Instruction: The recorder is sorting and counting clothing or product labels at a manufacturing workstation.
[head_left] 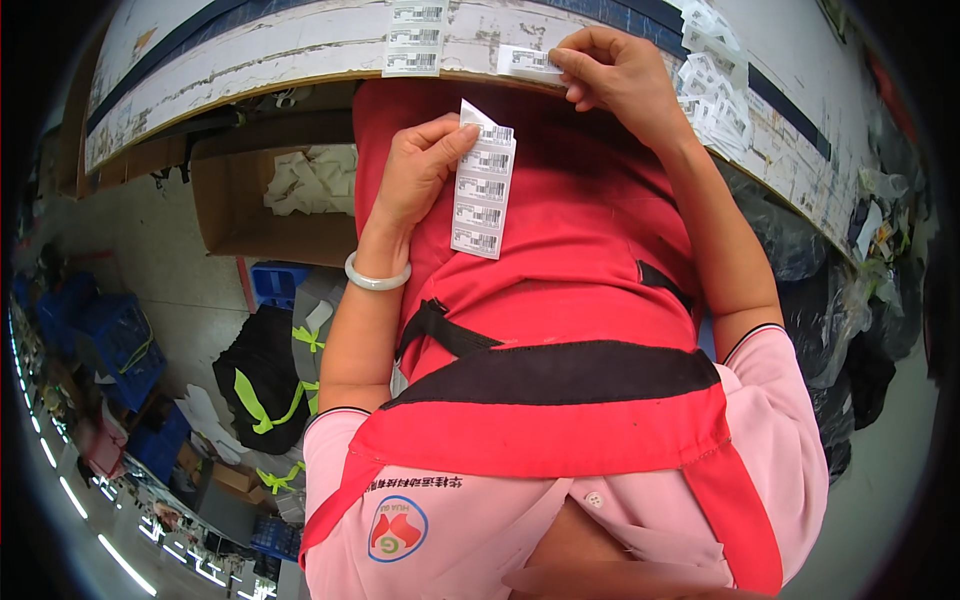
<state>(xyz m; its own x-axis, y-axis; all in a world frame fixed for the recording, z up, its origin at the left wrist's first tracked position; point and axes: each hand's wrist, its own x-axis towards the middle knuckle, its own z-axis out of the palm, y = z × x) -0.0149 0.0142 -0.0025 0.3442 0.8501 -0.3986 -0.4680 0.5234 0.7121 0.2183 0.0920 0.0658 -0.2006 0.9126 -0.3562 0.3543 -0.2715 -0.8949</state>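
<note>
Visibly, left fingers (437, 129) pinch a barcoded label strip (482, 190).

The table (270, 55) is bare left of the flat label strip (414, 40), leaving a hand room to pass; between that strip and the small label (530, 62) pinched by the right hand (625, 85), the way is narrow; a label pile (712, 105) blocks the right; the 2 hands stand apart, the left hand (425, 165) and its held strip (482, 195) obstructing the near side.

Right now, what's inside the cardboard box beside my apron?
Crumpled whitish scraps lie in the cardboard box, whose right end your red apron hides; anything beneath them is covered.
</note>
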